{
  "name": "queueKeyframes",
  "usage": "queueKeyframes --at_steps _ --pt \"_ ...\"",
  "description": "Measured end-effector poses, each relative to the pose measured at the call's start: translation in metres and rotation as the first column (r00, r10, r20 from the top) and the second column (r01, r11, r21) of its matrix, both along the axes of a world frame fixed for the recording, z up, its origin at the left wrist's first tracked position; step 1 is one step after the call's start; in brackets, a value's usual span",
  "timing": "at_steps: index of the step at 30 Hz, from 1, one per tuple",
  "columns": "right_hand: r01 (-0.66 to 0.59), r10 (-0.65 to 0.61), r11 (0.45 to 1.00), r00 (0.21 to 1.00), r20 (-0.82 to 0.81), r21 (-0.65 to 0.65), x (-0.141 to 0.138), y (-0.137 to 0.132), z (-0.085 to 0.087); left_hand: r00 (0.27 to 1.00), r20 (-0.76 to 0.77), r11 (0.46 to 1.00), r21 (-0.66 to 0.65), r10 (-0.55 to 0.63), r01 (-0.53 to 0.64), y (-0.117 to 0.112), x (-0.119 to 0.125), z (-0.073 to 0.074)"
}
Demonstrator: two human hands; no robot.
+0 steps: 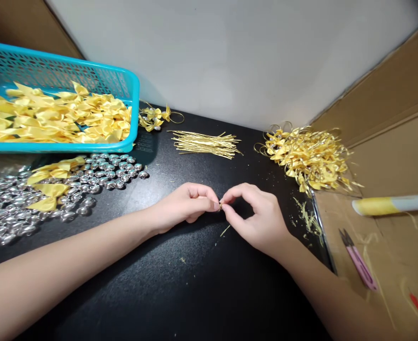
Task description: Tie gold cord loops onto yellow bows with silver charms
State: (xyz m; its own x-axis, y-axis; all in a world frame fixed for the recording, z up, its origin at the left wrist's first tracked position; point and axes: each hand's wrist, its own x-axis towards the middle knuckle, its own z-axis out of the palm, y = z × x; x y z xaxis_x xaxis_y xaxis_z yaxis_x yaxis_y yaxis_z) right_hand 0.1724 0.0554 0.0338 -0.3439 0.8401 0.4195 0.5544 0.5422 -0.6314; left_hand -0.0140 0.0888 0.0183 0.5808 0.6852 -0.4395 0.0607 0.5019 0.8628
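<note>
Above the middle of the black table (pixel 152 293), my left hand (pixel 191 203) and my right hand (pixel 253 215) meet at the fingertips. Both pinch a small gold-coloured piece (pixel 220 207), mostly hidden by the fingers, so its kind is unclear. A thin yellowish strand (pixel 225 230) shows just below the right fingertips. Beyond the hands lies a bundle of gold cords (pixel 207 144). To the left, silver oval beads (pixel 104 173) are spread out, with a few yellow ribbon bows (pixel 50 190) on top of them.
A turquoise basket (pixel 135 104) full of yellow bows stands at the back left, beside a few bow-and-bead loops (pixel 154 117). More looped bows (pixel 310 156) are heaped back right. Pink thread snips (pixel 360 263), a yellow-white roll (pixel 389 204) and a red-handled tool (pixel 417 304) lie on cardboard.
</note>
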Motion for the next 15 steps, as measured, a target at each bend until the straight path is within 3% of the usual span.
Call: queueKeyframes --at_steps 15 --pt "-0.004 0.004 1.0 1.0 0.022 -0.008 0.0073 0.0042 0.0044 1.0 -0.011 1.0 -0.024 0.014 -0.014 -0.0003 0.0002 0.0"
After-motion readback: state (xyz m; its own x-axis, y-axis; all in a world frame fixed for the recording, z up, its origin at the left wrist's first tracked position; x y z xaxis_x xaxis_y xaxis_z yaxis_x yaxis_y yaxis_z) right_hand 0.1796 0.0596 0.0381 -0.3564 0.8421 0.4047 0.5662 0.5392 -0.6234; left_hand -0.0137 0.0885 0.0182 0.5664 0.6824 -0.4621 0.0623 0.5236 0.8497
